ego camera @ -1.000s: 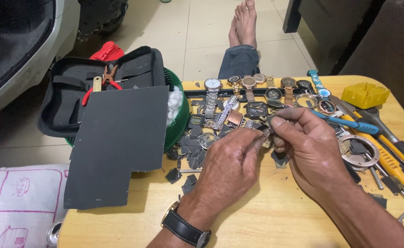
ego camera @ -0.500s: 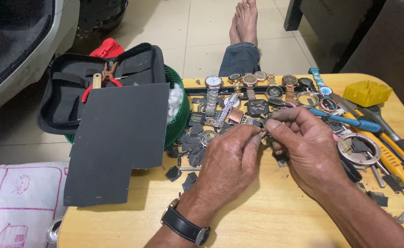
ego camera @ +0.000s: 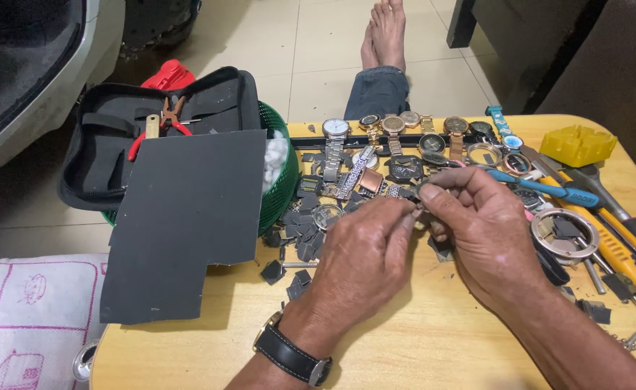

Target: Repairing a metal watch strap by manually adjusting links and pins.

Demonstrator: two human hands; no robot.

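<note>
My left hand (ego camera: 365, 256) and my right hand (ego camera: 477, 227) meet over the middle of a yellow wooden table (ego camera: 433, 347). Their fingertips pinch a small dark watch part (ego camera: 418, 195) between them; it is mostly hidden by the fingers. My left wrist wears a black-strapped watch (ego camera: 293, 354). Just beyond the hands lie several wristwatches (ego camera: 397, 133) in a row and a scatter of small dark metal pieces (ego camera: 303, 224).
A dark grey foam sheet (ego camera: 184, 217) overhangs the table's left edge. Behind it sit a green basket (ego camera: 283, 180) and an open black tool case (ego camera: 126, 137) with red pliers. Yellow and blue hand tools (ego camera: 607, 238), a round metal ring (ego camera: 564, 231) and a yellow block (ego camera: 578, 144) lie at right. Bare feet (ego camera: 383, 32) rest on the floor.
Both hands stay together on the small part, with only slight finger shifts. The view has drifted a little.
</note>
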